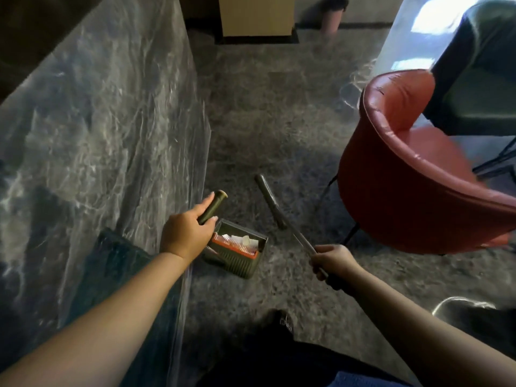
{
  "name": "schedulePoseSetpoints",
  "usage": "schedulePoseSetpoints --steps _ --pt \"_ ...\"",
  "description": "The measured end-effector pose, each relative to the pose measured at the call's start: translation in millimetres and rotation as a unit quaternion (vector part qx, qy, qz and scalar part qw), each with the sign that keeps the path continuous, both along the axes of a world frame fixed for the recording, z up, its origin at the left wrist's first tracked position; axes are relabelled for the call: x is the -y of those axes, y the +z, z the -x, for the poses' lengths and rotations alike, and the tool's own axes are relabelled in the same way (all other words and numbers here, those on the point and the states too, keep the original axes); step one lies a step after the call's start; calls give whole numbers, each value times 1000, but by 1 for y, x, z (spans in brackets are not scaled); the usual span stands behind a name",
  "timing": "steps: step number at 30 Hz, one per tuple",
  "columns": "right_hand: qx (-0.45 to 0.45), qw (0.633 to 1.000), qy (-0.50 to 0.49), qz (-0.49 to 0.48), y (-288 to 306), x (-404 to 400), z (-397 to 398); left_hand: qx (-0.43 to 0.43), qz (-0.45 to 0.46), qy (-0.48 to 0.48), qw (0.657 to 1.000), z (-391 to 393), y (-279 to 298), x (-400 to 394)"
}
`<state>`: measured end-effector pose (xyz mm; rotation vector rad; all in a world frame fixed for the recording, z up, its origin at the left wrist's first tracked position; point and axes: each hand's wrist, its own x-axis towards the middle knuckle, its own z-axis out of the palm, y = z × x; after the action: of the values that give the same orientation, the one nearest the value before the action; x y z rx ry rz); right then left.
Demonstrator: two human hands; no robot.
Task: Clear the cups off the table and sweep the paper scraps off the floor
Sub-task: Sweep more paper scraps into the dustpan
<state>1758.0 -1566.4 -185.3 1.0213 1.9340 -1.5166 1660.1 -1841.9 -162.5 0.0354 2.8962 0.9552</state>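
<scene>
Marbled floor [279, 113], dustpan [237, 255] half-hidden — scraps [237, 238] blurred

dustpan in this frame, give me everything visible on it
The dustpan is a dark olive-green box-shaped pan, apparently plastic, with a ribbed outer wall facing the camera. An orange toothed strip runs along its near inner edge. White paper scraps lie inside. It sits low by the grey marbled floor, beside the marble-look counter wall; whether it touches the floor is unclear. A dark cylindrical handle rises from it, gripped by the left hand.
</scene>
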Motion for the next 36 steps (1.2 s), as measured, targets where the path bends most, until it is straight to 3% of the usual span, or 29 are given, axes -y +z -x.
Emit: schedulePoseSetpoints --steps 7,22,36 --pt "-18 999 -5 -26 7 -32 150 -32 -31 23 999 138 16 -31" --pt "-46 996 -76 -24 -11 -93 429 -40 -41 -77 995 480 7 -121" --pt "-40 992 -120 -1 -5 -270 695 -39 -32 -105 993 753 10 -308"
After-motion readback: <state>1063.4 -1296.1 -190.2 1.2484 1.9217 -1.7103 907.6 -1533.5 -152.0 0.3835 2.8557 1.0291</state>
